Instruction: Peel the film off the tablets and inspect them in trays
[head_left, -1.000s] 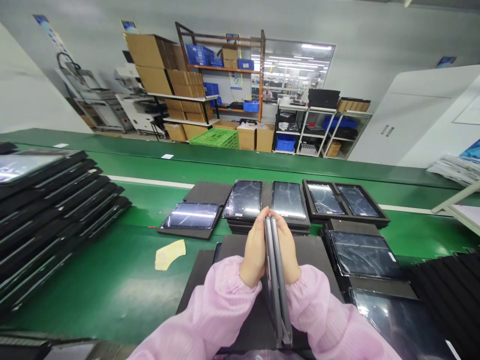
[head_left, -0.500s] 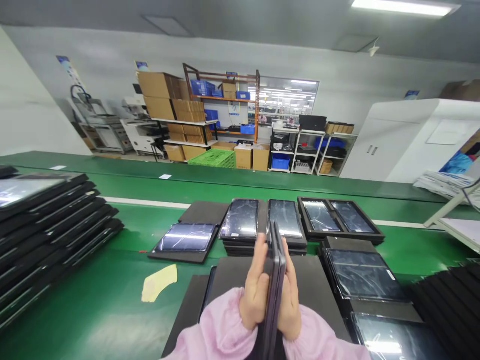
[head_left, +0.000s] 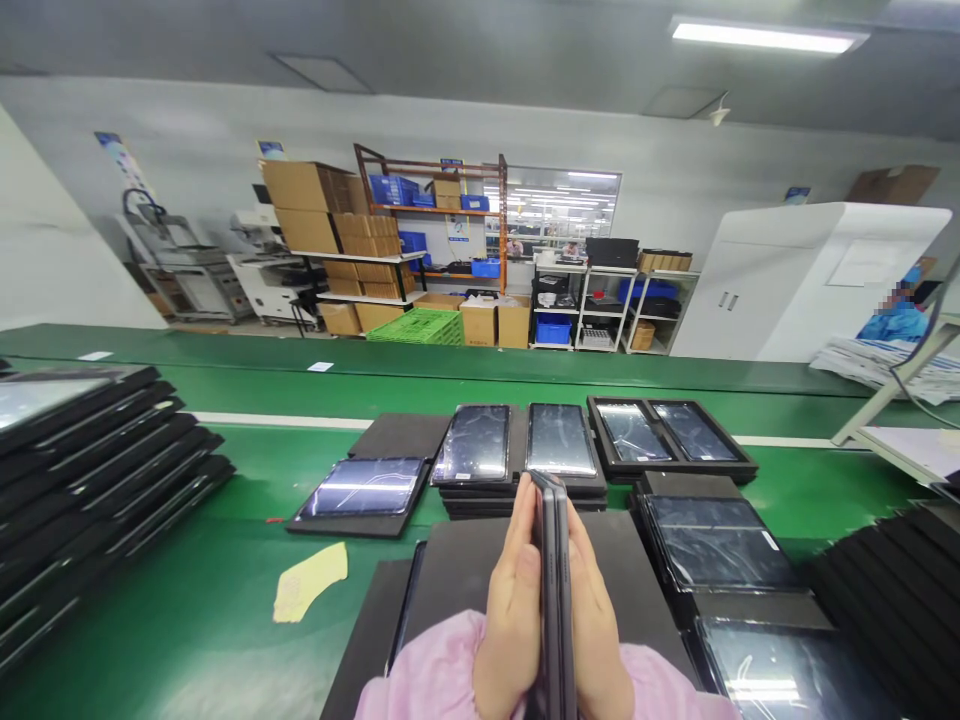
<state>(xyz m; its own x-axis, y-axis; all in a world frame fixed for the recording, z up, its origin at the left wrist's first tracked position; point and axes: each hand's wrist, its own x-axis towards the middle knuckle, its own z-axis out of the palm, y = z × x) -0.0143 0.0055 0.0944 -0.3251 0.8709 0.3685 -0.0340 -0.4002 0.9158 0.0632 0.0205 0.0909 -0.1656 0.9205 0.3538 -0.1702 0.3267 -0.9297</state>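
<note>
Two thin dark tablets (head_left: 553, 590) stand on edge, pressed flat together between my palms, above a black foam tray (head_left: 465, 570). My left hand (head_left: 511, 610) lies flat against the left face, my right hand (head_left: 596, 615) against the right face. Both arms are in pink sleeves (head_left: 435, 680). Just beyond the hands, a stack of trays holds two tablets lying screen up (head_left: 517, 442).
A tall stack of black trays (head_left: 90, 470) fills the left of the green belt (head_left: 225, 590). Other trays with tablets lie ahead (head_left: 671, 435), at left centre (head_left: 360, 490) and at right (head_left: 720, 545). A yellow paper scrap (head_left: 309, 580) lies on the belt. Shelves with cartons stand behind.
The view has tilted upward, so hands and tablets sit lower in frame. The two tablets went from slightly fanned apart to closed flat together between my palms.
</note>
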